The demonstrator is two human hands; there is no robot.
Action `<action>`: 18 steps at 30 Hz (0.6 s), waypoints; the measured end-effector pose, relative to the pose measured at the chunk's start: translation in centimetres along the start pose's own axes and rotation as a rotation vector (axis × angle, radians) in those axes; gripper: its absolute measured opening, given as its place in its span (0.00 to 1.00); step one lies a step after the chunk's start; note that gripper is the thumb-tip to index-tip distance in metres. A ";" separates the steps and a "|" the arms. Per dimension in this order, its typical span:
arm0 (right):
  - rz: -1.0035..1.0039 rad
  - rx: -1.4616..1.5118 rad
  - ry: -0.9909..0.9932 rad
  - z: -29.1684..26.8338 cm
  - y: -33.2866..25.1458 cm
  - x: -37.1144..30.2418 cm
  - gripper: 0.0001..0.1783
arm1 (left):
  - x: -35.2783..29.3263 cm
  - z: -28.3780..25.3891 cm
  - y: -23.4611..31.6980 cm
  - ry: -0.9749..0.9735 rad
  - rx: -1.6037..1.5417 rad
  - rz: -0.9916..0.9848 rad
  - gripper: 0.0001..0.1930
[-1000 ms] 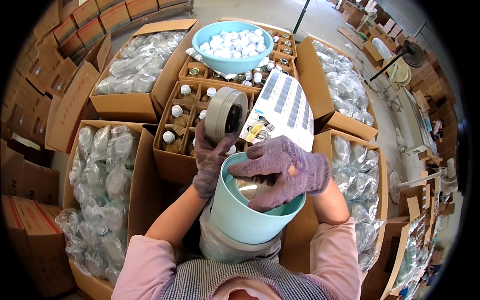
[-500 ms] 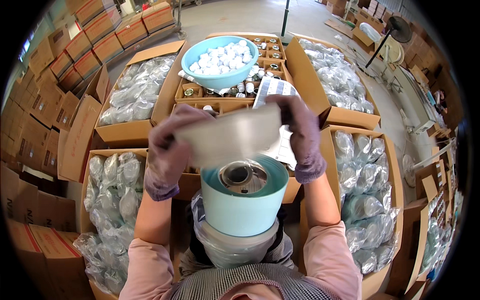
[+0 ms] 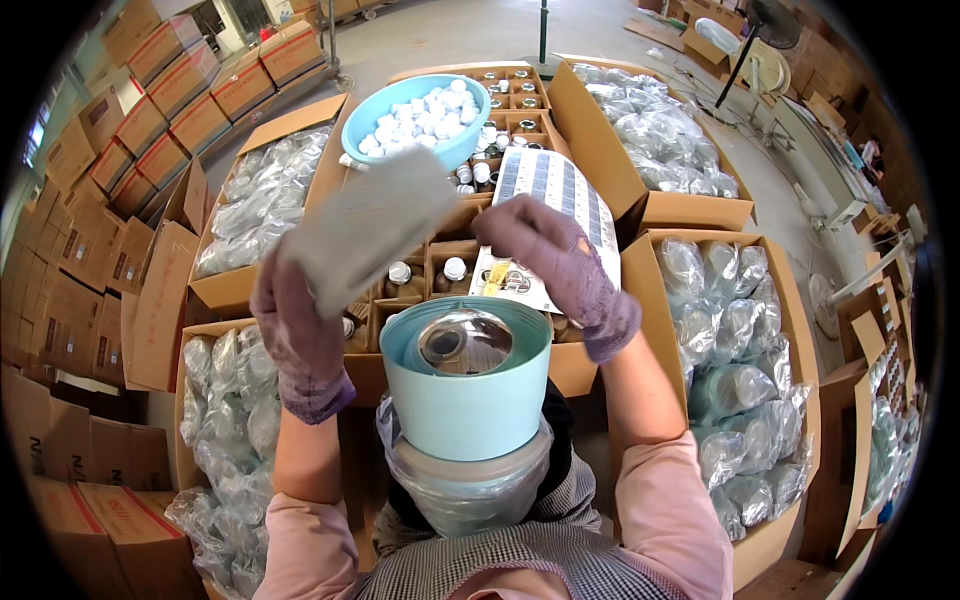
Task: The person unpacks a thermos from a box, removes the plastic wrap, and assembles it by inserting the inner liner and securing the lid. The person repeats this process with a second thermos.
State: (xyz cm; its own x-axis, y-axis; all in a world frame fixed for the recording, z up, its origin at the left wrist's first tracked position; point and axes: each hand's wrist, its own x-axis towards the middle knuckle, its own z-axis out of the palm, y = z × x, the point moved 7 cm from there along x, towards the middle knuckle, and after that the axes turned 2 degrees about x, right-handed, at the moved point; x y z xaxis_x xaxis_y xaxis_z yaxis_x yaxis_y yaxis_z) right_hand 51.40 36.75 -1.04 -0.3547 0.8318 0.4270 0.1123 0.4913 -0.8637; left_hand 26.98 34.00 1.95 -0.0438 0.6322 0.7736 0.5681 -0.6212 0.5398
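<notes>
big change: the grey lid-like piece point(image 3: 378, 232) is w/ one hand now. half a sec ago both hands had it over the tub; now the l hand point(image 3: 303, 325) alone has it, closed on its lower l edge, fingers wrapped round as far as the blur lets me see. piece is tilted, up in the air to the l of the tub's mouth, moving fast enough to smear.

r hand point(image 3: 545, 255) has come off it & hangs in front of the printed sheet point(image 3: 548, 178), fingers part bent. nothing visible in it, but the tips are blurred so can't tell for sure if it's got hold of smth small.

pale blue tub point(image 3: 467, 412) sits upright near the person's lap, on top of a bagged container point(image 3: 470, 497). w/ the piece swung aside & the r hand out (it was reaching in abt 1 s ago), the tub's mouth is uncovered: shiny metal part point(image 3: 482, 343) shows inside it, neither hand touching. so prob. the two-handed bit is over & the inside is free to get at.

beyond the tub: white-capped bottles point(image 3: 453, 278) in a divided box, blue basin point(image 3: 448, 156) of white caps point(image 3: 428, 116) behind. plastic-wrapped things point(image 3: 735, 390) fill the box at r, look unmoved.
</notes>
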 end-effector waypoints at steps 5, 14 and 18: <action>-0.100 -0.629 -0.675 4.9 -4.0 0.8 0.22 | -4.6 3.1 -6.6 0.191 -0.580 -0.692 0.16; 0.179 -0.844 -0.905 7.0 -2.7 1.2 0.33 | -15.1 9.5 -22.1 -0.244 0.649 0.072 0.18; 0.327 -0.722 -0.919 6.0 -2.4 0.5 0.33 | -13.5 9.0 -15.4 -0.225 0.477 0.033 0.21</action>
State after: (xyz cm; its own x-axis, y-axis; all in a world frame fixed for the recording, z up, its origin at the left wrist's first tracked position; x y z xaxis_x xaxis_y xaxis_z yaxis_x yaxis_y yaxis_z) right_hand 45.40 34.41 -0.37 -0.7064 0.5937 -0.3854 0.7071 0.5676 -0.4217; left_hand 26.24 39.25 -19.80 0.1283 0.7324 0.6687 0.8793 -0.3958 0.2648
